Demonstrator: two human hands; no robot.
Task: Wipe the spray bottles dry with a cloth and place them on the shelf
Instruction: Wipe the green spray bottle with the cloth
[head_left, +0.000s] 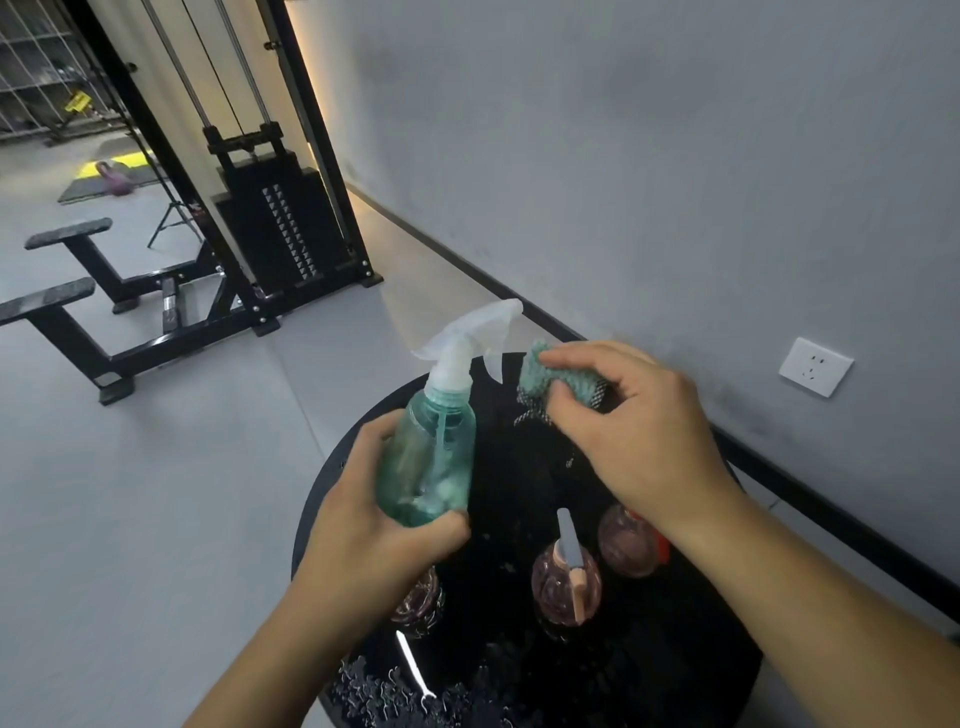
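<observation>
My left hand (363, 535) grips a teal see-through spray bottle (434, 452) by its lower body, holding it tilted above the round black table (691, 670). Its white trigger head (467, 338) points up and to the right. My right hand (628, 431) pinches a bunched teal cloth (558, 382) just right of the bottle's nozzle, apart from the bottle. Three pinkish clear bottles stand on the table: one (566, 582) with a grey sprayer top, one (626, 540) partly under my right wrist, one (418, 603) half hidden by my left forearm.
A small white fork-like tool (413, 665) and a dark lacy mat (374, 691) lie near the table's front. A black weight-stack machine (280, 228) and bench frames (78, 312) stand on the grey floor to the left. The grey wall carries a white socket (815, 366).
</observation>
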